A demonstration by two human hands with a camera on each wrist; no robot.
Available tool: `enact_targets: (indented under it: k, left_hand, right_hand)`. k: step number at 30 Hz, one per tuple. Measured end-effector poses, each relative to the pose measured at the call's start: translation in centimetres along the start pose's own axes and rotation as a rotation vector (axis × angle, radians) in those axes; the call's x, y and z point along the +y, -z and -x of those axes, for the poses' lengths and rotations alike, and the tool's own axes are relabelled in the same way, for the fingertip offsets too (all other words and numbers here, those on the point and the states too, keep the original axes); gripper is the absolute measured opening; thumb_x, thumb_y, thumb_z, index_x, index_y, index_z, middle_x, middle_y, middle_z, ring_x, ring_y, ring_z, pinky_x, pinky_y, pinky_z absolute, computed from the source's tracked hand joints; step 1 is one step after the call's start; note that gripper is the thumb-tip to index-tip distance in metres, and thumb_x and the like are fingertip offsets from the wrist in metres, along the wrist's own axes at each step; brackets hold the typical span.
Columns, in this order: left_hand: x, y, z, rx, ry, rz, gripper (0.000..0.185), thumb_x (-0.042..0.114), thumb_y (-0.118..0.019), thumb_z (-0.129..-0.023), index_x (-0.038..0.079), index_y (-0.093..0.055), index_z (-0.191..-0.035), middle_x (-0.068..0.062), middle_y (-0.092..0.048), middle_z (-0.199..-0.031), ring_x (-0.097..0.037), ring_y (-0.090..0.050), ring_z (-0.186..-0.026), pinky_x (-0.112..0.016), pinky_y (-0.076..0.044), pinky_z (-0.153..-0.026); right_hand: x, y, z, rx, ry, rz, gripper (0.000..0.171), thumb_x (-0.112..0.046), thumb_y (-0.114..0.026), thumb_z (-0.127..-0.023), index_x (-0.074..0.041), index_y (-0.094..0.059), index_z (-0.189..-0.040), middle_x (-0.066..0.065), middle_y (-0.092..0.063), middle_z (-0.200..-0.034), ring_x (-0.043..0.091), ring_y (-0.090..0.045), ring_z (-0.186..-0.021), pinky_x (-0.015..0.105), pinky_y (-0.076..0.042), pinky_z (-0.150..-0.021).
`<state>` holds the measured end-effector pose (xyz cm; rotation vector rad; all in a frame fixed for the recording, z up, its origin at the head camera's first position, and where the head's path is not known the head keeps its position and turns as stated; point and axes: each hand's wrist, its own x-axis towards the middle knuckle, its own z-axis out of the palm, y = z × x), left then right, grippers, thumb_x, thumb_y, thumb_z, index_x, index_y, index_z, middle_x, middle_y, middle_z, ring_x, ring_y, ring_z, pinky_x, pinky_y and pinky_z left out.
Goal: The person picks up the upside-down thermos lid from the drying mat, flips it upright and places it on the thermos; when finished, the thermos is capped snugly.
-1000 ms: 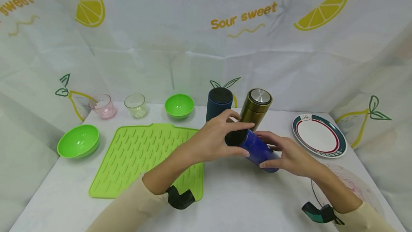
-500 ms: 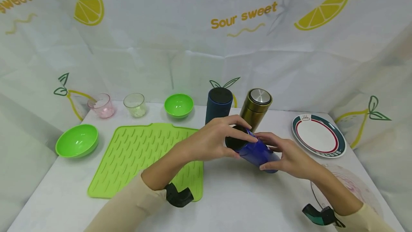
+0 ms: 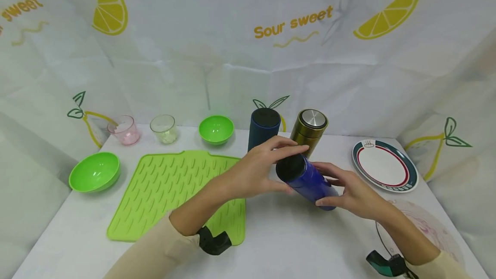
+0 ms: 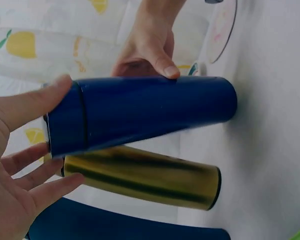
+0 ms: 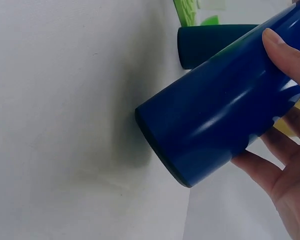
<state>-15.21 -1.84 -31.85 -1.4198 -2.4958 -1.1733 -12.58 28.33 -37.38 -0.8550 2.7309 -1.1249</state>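
White table [image 3: 294,244] backed by lemon-printed cloth [image 3: 240,55].

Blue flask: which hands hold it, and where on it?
Blue flask: left hand grips the capped end, right hand the lower body.

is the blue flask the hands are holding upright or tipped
Tipped. The blue flask leans with its black-capped end raised toward the left hand, the right hand curled round its body; only its bottom edge meets the table.

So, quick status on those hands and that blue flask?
Left hand at lid end, right hand gripping body. Blue flask tilted, base near table. Gold flask close behind.
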Motion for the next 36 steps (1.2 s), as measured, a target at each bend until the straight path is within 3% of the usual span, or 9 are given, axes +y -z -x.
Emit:
enact_targets:
  k: [3,8,16,20,26,31,36]
  left_hand:
    - [-0.3,0.2,0.7,0.002,0.061,0.066,0.091,0.030,-0.090,-0.078,0.025,-0.042,-0.156,0.000,-0.051,-0.146,-0.014,-0.053,-0.134,-0.025,-0.056,-0.100]
    - [-0.8,1.0,2.3,-0.034,0.134,0.131,0.092,0.029,-0.087,-0.082,0.026,-0.035,-0.159,0.001,-0.055,-0.141,-0.012,-0.057,-0.128,-0.026,-0.059,-0.096]
    - [-2.4,1.6,6.2,-0.134,0.259,0.076,0.082,0.040,-0.083,-0.084,0.028,-0.044,-0.155,0.006,-0.061,-0.139,-0.010,-0.060,-0.124,-0.037,-0.056,-0.098]
    - [-3.6,1.5,8.3,-0.156,0.311,0.059,0.080,0.044,-0.081,-0.085,0.025,-0.045,-0.154,0.002,-0.061,-0.139,-0.016,-0.062,-0.122,-0.042,-0.056,-0.100]
    - [-5.3,2.0,11.4,-0.111,0.419,0.056,0.079,0.043,-0.081,-0.085,0.026,-0.045,-0.154,-0.004,-0.063,-0.137,-0.025,-0.064,-0.121,-0.047,-0.056,-0.096]
    - [-6.1,2.6,13.2,-0.062,0.507,0.052,0.079,0.038,-0.084,-0.084,0.031,-0.045,-0.153,-0.004,-0.062,-0.139,-0.025,-0.064,-0.121,-0.047,-0.055,-0.098]
    - [-6.5,2.8,14.2,-0.037,0.533,0.032,0.080,0.035,-0.084,-0.084,0.027,-0.045,-0.154,-0.006,-0.063,-0.140,-0.026,-0.065,-0.121,-0.049,-0.055,-0.098]
  right_hand:
    - [0.6,0.0,0.6,0.061,-0.021,-0.033,0.080,-0.015,-0.089,-0.078,-0.009,-0.048,-0.147,0.000,-0.061,-0.142,-0.018,-0.050,-0.122,0.018,-0.057,-0.094]
    - [1.7,0.4,1.4,0.163,-0.077,-0.144,0.085,-0.001,-0.087,-0.076,-0.005,-0.041,-0.148,-0.031,-0.054,-0.132,-0.016,-0.055,-0.117,0.010,-0.052,-0.093]
    - [4.2,1.6,1.0,0.246,-0.045,-0.306,0.100,0.016,-0.076,-0.079,-0.015,-0.023,-0.157,-0.022,-0.048,-0.143,-0.011,-0.056,-0.123,0.008,-0.051,-0.093]
    - [5.5,2.2,0.1,0.270,-0.019,-0.375,0.107,0.019,-0.073,-0.080,-0.020,-0.014,-0.161,-0.009,-0.041,-0.153,-0.009,-0.054,-0.126,0.010,-0.053,-0.093]
    - [7.1,2.7,-0.7,0.304,0.027,-0.385,0.113,0.022,-0.069,-0.081,-0.023,-0.005,-0.162,0.008,-0.030,-0.161,-0.009,-0.049,-0.131,0.008,-0.051,-0.095]
    - [7.7,3.0,-1.1,0.331,0.075,-0.408,0.116,0.027,-0.067,-0.080,-0.022,-0.002,-0.164,0.009,-0.023,-0.165,-0.004,-0.043,-0.138,0.006,-0.046,-0.100]
    - [7.7,3.0,-1.0,0.336,0.059,-0.400,0.115,0.025,-0.067,-0.081,-0.023,-0.002,-0.163,0.010,-0.025,-0.164,-0.006,-0.045,-0.135,0.006,-0.047,-0.098]
